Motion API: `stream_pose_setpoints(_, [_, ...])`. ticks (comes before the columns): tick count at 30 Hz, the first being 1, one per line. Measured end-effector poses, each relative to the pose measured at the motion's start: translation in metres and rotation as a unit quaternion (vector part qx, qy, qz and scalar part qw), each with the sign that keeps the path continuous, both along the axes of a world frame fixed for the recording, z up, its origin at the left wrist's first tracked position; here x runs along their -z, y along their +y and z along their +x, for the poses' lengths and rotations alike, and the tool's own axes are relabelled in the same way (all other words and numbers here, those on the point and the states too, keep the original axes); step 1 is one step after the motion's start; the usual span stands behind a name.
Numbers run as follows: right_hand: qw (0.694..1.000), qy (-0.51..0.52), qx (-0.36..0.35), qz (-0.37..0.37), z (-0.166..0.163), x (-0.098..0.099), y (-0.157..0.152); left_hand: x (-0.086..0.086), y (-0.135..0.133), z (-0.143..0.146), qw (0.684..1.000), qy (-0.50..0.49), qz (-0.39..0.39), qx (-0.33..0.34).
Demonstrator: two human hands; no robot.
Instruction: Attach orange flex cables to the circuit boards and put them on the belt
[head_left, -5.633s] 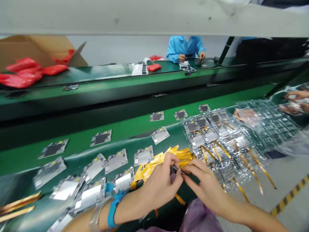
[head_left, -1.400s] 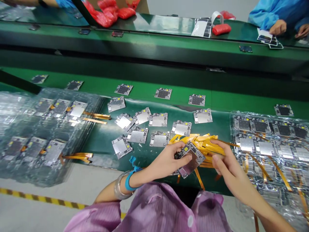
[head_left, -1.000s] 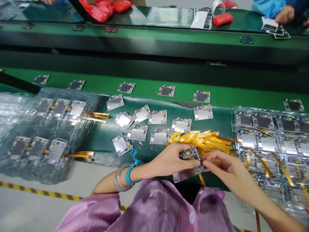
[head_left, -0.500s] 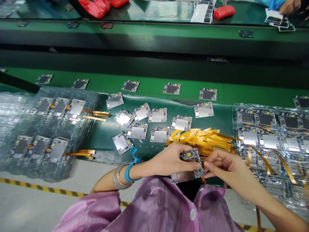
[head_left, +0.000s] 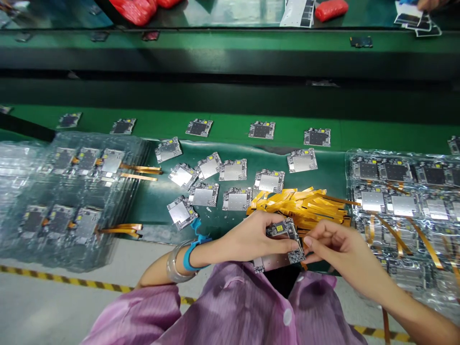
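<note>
My left hand (head_left: 251, 237) grips a small circuit board (head_left: 283, 229) by its left edge and holds it over the table's near edge. My right hand (head_left: 332, 244) pinches at the board's right edge with thumb and forefinger; what sits between those fingertips is too small to make out. A second board (head_left: 273, 262) with a shiny shield lies just under the held one. Behind both hands lies a pile of yellow-orange flex ribbons (head_left: 305, 206).
Several loose boards (head_left: 210, 184) lie on the dark green mat. Clear plastic trays with boards stand at the left (head_left: 72, 191) and the right (head_left: 402, 201). More boards (head_left: 261, 130) ride the green belt behind. Red bags (head_left: 134, 8) lie on the far bench.
The board went from tilted and open to view to gripped flat between both hands. My right hand closed onto its right edge. The view drifted slightly.
</note>
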State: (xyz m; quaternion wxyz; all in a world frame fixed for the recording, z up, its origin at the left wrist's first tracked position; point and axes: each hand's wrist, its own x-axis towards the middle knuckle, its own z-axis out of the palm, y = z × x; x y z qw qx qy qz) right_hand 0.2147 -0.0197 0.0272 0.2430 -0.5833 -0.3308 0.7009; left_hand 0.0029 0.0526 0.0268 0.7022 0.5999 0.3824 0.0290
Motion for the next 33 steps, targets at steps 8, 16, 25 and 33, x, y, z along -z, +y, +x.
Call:
stream_pose_setpoints(8, [0.999,0.012,-0.049,-0.009,0.007,0.004,-0.002,0.002,0.0,0.001,1.0,-0.001,-0.004,0.019])
stream_pose_setpoints(16, [0.998,0.007,-0.061,-0.017,0.008,0.002,0.008,0.007,0.006,0.003,1.0,-0.021,-0.017,0.016])
stream_pose_setpoints(25, [0.998,-0.026,-0.051,0.025,0.006,0.002,-0.002,-0.003,0.018,0.018,0.997,0.042,-0.017,0.058])
stream_pose_setpoints(33, [0.937,-0.218,-0.003,0.272,0.018,0.003,-0.022,0.017,0.011,0.052,0.998,-0.003,0.046,0.034])
